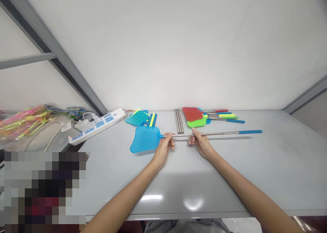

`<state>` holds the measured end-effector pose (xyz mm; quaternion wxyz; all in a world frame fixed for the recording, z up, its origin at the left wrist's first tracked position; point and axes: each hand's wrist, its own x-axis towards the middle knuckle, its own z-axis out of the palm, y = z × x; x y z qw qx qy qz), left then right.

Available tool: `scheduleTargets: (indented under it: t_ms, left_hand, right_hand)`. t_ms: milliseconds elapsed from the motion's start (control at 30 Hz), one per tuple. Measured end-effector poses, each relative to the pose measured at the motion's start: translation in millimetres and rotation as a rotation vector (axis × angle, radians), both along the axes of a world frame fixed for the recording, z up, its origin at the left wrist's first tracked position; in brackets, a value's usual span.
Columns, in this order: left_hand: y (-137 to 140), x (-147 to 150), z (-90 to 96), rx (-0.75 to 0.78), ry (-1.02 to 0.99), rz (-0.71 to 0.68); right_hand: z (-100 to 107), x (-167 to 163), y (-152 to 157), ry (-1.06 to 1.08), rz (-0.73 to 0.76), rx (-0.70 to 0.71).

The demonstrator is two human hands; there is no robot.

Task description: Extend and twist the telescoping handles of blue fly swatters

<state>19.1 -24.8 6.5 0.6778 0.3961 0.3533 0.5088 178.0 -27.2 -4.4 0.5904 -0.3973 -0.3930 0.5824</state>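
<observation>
Blue plastic mesh made up the head of the fly swatter (145, 139), held across the middle of the frame just above the tabletop (286, 164). Its long axis ran nearly level from left to right, the metal rod (182, 135) stretching from the head towards the blue grip (250, 132) at centre right. The left hand (162, 151) was nearer the head, its fingers (173, 145) pinching the rod's end just beside the mesh. The right hand (203, 146) sat farther along, well short of the grip, thumb over the rod and fingers loosely curled beneath. Bare metal tubes (179, 121) lay beyond the gap between the hands, left of a stack of swatters (192, 114).
</observation>
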Motion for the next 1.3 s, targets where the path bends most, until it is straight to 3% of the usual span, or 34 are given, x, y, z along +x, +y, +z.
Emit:
scheduleTargets:
  t_ms: [633, 1300]
  left_hand:
    - [-1.0, 0.4, 2.4, 0.027, 0.097, -0.058]
    - [-1.4, -1.4, -0.8, 0.008, -0.028, -0.08]
  right_hand:
    - [1.2, 2.5, 3.4, 0.133, 0.016, -0.04]
    - [4.2, 5.2, 1.2, 0.119, 0.074, -0.071]
